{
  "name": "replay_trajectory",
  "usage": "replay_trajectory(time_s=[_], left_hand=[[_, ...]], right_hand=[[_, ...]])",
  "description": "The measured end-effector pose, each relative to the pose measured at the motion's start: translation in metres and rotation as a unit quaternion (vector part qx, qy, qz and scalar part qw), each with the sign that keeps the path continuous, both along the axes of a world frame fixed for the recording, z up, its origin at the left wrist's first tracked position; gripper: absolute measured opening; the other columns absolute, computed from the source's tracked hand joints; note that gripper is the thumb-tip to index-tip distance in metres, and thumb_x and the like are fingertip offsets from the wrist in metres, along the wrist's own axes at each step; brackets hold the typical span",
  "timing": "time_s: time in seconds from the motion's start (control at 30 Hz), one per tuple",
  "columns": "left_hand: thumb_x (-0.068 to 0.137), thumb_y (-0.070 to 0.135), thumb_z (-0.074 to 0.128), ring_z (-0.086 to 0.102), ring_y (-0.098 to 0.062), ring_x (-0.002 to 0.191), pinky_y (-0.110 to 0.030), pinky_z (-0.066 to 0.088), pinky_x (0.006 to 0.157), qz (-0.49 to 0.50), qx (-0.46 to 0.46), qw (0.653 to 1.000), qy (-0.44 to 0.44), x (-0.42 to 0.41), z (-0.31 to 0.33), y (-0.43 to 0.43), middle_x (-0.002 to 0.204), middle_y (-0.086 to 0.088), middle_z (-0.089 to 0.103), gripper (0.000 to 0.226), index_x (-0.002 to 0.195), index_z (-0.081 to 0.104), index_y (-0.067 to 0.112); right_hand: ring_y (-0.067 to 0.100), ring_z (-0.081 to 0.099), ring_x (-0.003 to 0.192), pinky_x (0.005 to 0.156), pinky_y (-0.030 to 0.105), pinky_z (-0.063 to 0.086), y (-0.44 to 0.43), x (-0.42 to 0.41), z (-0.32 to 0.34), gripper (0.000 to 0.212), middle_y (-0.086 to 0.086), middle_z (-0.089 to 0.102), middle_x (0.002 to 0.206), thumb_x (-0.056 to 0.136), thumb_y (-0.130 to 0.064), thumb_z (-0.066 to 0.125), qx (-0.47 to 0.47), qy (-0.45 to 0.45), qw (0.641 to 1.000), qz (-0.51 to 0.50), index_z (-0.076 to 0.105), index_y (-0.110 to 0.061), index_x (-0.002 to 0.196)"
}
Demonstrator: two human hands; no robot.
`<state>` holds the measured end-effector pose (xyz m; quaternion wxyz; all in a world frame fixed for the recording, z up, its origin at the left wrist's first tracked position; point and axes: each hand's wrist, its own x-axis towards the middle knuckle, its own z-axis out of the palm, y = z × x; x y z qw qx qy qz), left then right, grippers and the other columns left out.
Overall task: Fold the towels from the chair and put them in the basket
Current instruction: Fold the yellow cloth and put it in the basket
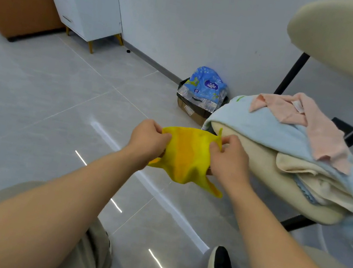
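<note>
Plainly, both grips are closed on the yellow towel [184, 158]. The left grip [148, 141] pinches one upper corner and the right grip [229, 160] pinches the other. The cloth is held in the air over the floor [60, 95], not resting on anything. Its top edge runs side to side between the grips, fairly taut, and the rest hangs slack below them with two loose tails at the bottom. A first fold would most likely bring one grip across to the other, along that top edge. Just beyond the right grip is the chair [260, 171], with the pink towel [302, 117] lying on the blue towel [265, 127]. That pile is nearer the right grip. No basket is in view.
</note>
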<state>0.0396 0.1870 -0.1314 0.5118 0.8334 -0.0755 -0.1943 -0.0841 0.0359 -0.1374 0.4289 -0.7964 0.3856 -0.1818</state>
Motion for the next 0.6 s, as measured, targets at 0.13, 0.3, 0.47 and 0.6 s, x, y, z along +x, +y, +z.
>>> replay_trajectory(time_s=[0.13,0.3,0.47,0.6], left_hand=[[0.074,0.029,0.068,0.071,-0.033,0.078,-0.052,0.061,0.070,-0.054,0.005,0.999,-0.004,-0.018,-0.005,-0.010,0.081,-0.015,0.069,0.019,0.078,0.056,0.016],[0.073,0.036,0.071,0.073,-0.026,0.072,-0.048,0.062,0.069,-0.102,0.010,0.994,-0.022,-0.023,-0.007,-0.015,0.076,-0.011,0.072,0.027,0.079,0.058,0.013],[0.075,0.029,0.079,0.074,-0.027,0.071,-0.049,0.062,0.070,-0.121,-0.003,0.992,-0.034,-0.023,-0.003,-0.013,0.074,-0.014,0.072,0.029,0.079,0.058,0.009],[0.074,0.032,0.084,0.074,-0.029,0.081,-0.050,0.061,0.074,-0.135,-0.047,0.990,0.000,-0.024,0.005,-0.010,0.087,-0.017,0.073,0.039,0.090,0.058,0.008]], right_hand=[[0.014,0.060,0.068,0.063,0.032,0.049,0.024,0.004,-0.006,0.022,-0.008,0.058,0.074,0.093,-0.035,0.063,0.025,-0.008,0.998,0.062,0.049,-0.026,0.079],[0.028,0.069,0.068,0.062,0.046,0.059,0.028,0.006,-0.007,0.020,0.001,0.067,0.071,0.088,-0.035,0.066,0.110,-0.057,0.990,0.071,0.058,-0.024,0.073],[0.025,0.071,0.072,0.060,0.034,0.054,0.025,0.004,-0.002,0.014,0.007,0.074,0.079,0.084,-0.023,0.064,0.189,-0.088,0.970,0.124,0.076,-0.017,0.087],[0.027,0.072,0.080,0.063,0.037,0.060,0.024,0.003,0.006,0.035,0.013,0.074,0.083,0.082,-0.002,0.045,0.263,-0.120,0.951,0.109,0.077,-0.015,0.087]])
